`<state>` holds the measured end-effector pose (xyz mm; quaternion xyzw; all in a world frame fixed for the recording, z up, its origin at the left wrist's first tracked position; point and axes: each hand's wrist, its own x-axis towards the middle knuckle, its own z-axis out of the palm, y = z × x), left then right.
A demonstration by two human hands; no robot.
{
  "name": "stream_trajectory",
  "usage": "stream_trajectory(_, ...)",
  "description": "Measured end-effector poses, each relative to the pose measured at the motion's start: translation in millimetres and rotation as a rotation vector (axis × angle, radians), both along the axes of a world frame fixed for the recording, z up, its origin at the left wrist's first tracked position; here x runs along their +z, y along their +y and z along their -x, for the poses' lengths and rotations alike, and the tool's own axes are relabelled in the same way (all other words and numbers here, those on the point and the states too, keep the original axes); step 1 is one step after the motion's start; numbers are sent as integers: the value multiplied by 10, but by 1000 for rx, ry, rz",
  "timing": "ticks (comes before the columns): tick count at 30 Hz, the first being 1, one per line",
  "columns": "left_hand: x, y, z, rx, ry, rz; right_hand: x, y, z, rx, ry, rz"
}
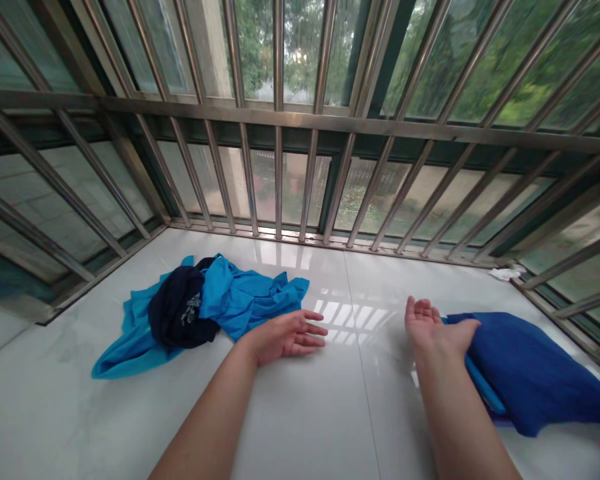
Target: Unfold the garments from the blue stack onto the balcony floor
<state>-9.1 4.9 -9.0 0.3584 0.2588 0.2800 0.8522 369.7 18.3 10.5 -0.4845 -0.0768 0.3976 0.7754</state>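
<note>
My left hand (289, 337) is over the white tiled ledge with its fingers spread and nothing in it. Just behind and left of it lies a crumpled bright blue garment (250, 293), bunched with a dark navy cloth (173, 307) that bears a small white print. On the right, my right hand (433, 330) is palm up, fingers apart, holding nothing. Beside its thumb is a stack of folded clothes, with a dark blue garment (530, 367) on top and a lighter blue one (483, 383) showing under its edge. Whether the thumb touches the stack I cannot tell.
Metal bars (279, 173) with a horizontal rail (300, 120) enclose the ledge at the back and both sides, in front of glass windows. A small crumpled white item (507, 273) lies in the far right corner. A tile seam (353, 300) runs between my hands.
</note>
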Motion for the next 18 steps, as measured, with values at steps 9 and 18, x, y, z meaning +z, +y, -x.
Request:
stream_trajectory(9, -142, 277, 15, 873, 15, -26, 170, -48, -176, -137, 300, 4)
stream_trajectory(18, 8, 360, 184, 1238, -42, 68, 434, -124, -117, -212, 380, -64)
